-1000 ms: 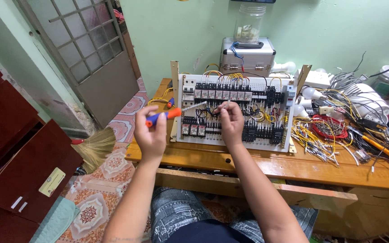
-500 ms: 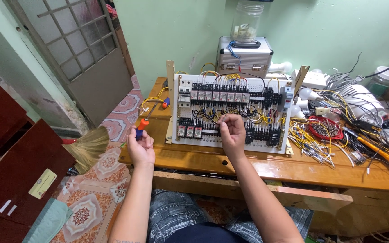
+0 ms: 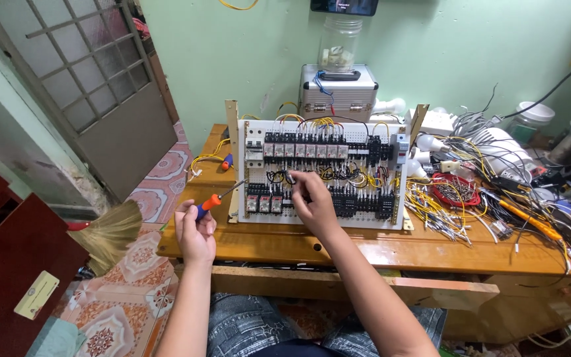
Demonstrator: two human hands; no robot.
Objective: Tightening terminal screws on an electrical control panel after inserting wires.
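lowered off the panel (image 3: 322, 175), left hand (image 3: 195, 233) grips screwdriver (image 3: 216, 198); right hand (image 3: 312, 198) pinches wire (image 3: 290, 177).

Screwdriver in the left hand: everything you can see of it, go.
The screwdriver has a thick handle, orange toward the shaft and blue toward the butt, plastic or rubber by its look, and a thin bare metal shaft. The left hand grips the blue end in a closed fist, so the butt is hidden. It slants up and to the right, tip toward the lower left edge of the white wiring panel, held in the air over the wooden table. Whether the tip touches the panel cannot be told.
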